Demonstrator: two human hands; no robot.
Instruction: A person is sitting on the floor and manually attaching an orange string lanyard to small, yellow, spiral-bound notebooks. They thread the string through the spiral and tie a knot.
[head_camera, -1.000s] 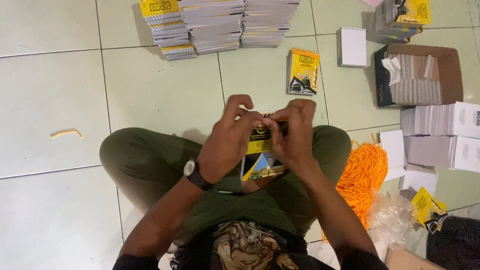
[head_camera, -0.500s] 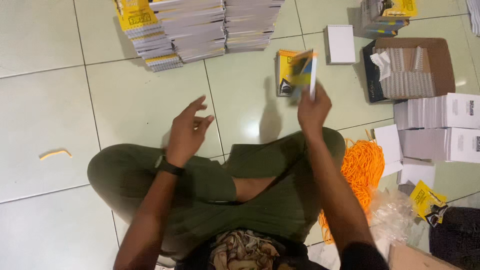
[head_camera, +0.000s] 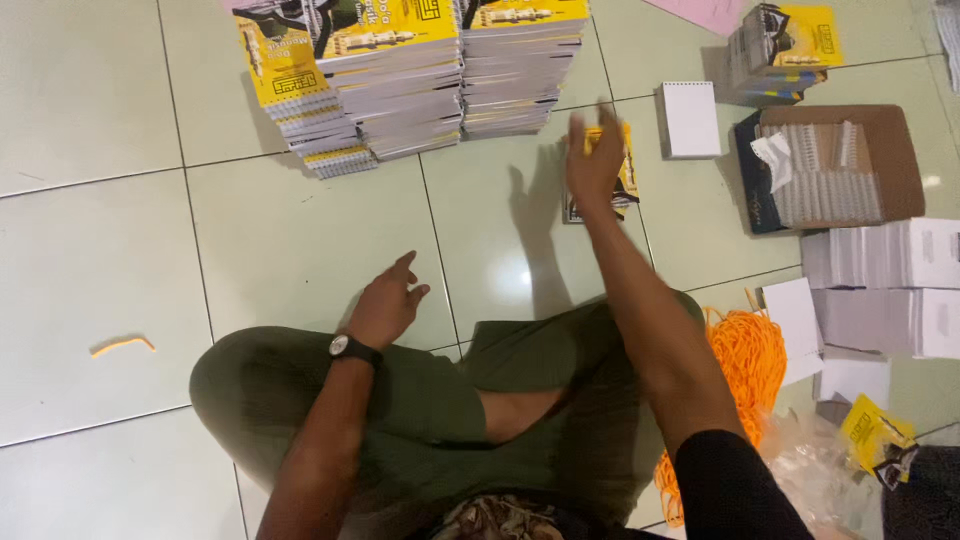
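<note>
I sit cross-legged on a pale tiled floor in green trousers. My right hand (head_camera: 595, 160) is stretched forward with fingers apart, just over a small yellow-and-black booklet (head_camera: 629, 185) that lies on the floor; the hand covers most of it. My left hand (head_camera: 385, 305), with a wristwatch (head_camera: 345, 347), hovers open above my left knee and holds nothing.
Tall stacks of yellow-covered spiral booklets (head_camera: 400, 80) stand at the back. A white notepad (head_camera: 690, 120), a cardboard box of white binding combs (head_camera: 830, 170), white boxes (head_camera: 890, 260) and another booklet pile (head_camera: 790, 50) lie to the right. Orange cords (head_camera: 745, 360) sit by my right knee.
Both hands held a booklet at my lap a second ago. The right hand carried it forward to the floor and opened over it; the left hand dropped toward my knee.
</note>
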